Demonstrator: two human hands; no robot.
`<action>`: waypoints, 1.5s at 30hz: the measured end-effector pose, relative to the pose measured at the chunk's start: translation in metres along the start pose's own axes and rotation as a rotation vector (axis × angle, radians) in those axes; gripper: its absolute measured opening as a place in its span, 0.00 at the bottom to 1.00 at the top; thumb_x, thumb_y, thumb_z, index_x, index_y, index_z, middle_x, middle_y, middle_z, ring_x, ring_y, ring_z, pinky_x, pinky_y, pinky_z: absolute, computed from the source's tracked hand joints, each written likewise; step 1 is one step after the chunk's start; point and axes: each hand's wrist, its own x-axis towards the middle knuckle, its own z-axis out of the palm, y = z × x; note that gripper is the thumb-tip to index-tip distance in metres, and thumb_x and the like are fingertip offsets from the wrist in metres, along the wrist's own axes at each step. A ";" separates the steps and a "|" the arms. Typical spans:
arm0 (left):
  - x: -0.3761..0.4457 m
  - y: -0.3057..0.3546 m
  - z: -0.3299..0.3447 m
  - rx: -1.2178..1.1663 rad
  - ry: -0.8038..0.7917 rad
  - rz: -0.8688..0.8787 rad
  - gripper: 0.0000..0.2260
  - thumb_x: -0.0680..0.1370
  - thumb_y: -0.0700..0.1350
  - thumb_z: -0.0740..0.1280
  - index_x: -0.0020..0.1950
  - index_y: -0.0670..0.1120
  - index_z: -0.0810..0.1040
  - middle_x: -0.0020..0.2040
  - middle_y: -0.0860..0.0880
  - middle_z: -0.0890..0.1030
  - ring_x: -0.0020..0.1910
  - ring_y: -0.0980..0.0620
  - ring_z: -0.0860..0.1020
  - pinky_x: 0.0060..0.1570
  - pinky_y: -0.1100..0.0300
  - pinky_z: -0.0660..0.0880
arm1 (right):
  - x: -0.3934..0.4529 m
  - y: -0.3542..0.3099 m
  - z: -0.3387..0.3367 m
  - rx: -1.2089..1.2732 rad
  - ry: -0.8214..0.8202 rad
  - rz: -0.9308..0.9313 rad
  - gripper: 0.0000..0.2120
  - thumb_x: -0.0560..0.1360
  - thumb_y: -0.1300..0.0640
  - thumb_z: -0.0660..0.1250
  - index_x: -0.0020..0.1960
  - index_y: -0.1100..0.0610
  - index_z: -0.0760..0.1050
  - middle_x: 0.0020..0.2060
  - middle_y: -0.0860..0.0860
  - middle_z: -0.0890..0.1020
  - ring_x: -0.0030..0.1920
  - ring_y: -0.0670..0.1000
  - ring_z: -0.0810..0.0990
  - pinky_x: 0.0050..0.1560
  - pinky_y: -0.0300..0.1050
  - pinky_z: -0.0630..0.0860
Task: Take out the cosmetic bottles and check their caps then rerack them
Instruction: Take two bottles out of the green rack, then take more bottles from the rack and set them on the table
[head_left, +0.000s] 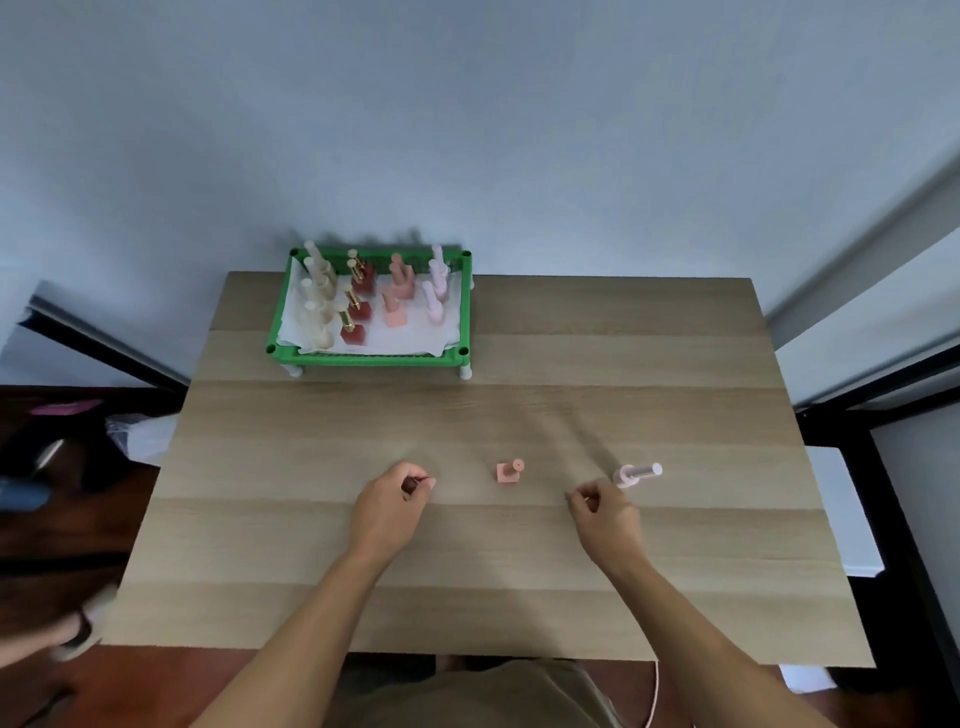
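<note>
A green rack stands at the table's far left and holds several cream, dark red, peach and pale pink cosmetic bottles. A peach bottle stands upright on the table between my hands. A pale pink bottle lies on its side just beyond my right hand, whose fingers are curled with nothing seen in them. My left hand is closed around a small dark red bottle, mostly hidden by the fingers.
The wooden table stands against a pale wall. Dark frames and floor clutter lie to the left and right of it. A person's foot shows at the lower left edge.
</note>
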 end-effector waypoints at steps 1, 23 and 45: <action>0.001 -0.004 -0.010 -0.014 0.028 -0.022 0.07 0.77 0.53 0.70 0.42 0.53 0.78 0.35 0.56 0.79 0.38 0.50 0.78 0.40 0.57 0.73 | 0.000 -0.013 0.004 0.021 -0.002 -0.030 0.06 0.77 0.51 0.68 0.42 0.50 0.76 0.31 0.46 0.80 0.33 0.48 0.79 0.34 0.44 0.74; 0.151 -0.078 -0.191 -0.018 0.212 0.161 0.21 0.75 0.61 0.70 0.65 0.55 0.76 0.53 0.55 0.69 0.53 0.56 0.71 0.49 0.61 0.68 | 0.036 -0.264 0.144 -0.046 -0.160 -0.417 0.12 0.78 0.51 0.68 0.61 0.50 0.75 0.46 0.45 0.80 0.39 0.46 0.80 0.40 0.41 0.78; 0.233 -0.065 -0.185 0.304 0.114 0.378 0.20 0.71 0.61 0.74 0.59 0.53 0.82 0.46 0.51 0.72 0.46 0.50 0.70 0.49 0.53 0.68 | 0.071 -0.327 0.208 -0.518 -0.074 -0.363 0.10 0.79 0.55 0.65 0.59 0.57 0.72 0.54 0.56 0.81 0.53 0.61 0.79 0.52 0.58 0.78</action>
